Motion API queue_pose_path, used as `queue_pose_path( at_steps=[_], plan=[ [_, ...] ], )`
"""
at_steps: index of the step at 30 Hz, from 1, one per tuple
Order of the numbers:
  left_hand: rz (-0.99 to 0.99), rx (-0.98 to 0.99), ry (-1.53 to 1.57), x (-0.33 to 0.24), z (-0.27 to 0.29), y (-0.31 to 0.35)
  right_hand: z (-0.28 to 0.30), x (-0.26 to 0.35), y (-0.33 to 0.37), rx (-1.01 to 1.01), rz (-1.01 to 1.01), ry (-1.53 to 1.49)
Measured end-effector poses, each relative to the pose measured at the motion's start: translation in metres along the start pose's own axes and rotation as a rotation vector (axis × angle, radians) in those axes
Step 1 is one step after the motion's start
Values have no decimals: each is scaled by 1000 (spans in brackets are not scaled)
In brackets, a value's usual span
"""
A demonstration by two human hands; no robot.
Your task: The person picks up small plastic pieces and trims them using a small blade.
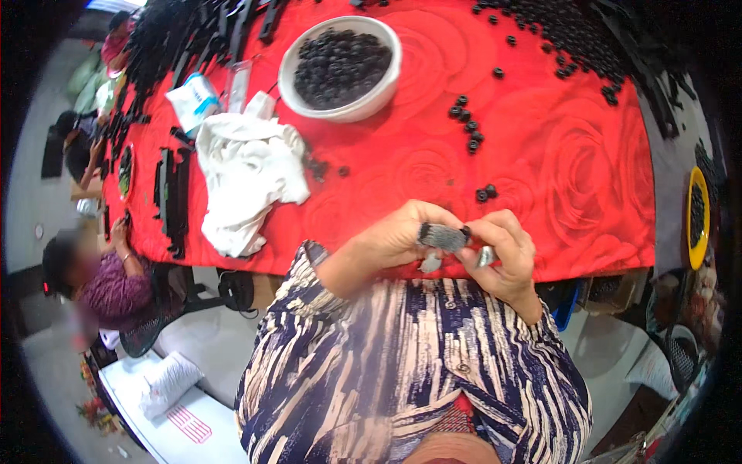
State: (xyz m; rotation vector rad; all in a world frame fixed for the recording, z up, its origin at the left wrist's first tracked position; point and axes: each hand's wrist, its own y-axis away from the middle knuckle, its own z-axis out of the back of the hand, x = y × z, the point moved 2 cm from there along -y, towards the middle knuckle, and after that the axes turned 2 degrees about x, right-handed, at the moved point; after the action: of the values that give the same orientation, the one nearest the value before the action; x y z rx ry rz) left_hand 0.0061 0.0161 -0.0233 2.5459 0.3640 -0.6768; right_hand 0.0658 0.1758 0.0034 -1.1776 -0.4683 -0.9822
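Close to the table's near edge, my left hand (403,230) is closed around a short, dark grey, rough-textured piece (442,237). My right hand (506,255) meets it from the right, its fingertips at a small black part (465,231) on the piece's end. A small silvery object (485,257) also sits in the right hand's fingers; its kind is unclear. Just below the left fingers shows a pale scrap (430,263). Beyond the hands lie a few small black rings (486,193), with several more rings (467,124) in a line farther off.
A white bowl (290,87) full of black rings stands at the back. Left of my hands lies a crumpled white cloth (249,174), beside a white-and-blue packet (194,103) and black strips (171,203). Loose rings cover the far right of the red tablecloth (576,170). Other people sit at left.
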Motion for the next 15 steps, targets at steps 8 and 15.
queue_pose_path(
  at_steps=[8, 15],
  plan=[
    [24, 65, 357, 17, 3, -8, -4, 5, -5, 29, 21, 47],
    [83, 61, 48, 21, 16, -2, -2, -12, -8, 414, -183, -382]
  ],
)
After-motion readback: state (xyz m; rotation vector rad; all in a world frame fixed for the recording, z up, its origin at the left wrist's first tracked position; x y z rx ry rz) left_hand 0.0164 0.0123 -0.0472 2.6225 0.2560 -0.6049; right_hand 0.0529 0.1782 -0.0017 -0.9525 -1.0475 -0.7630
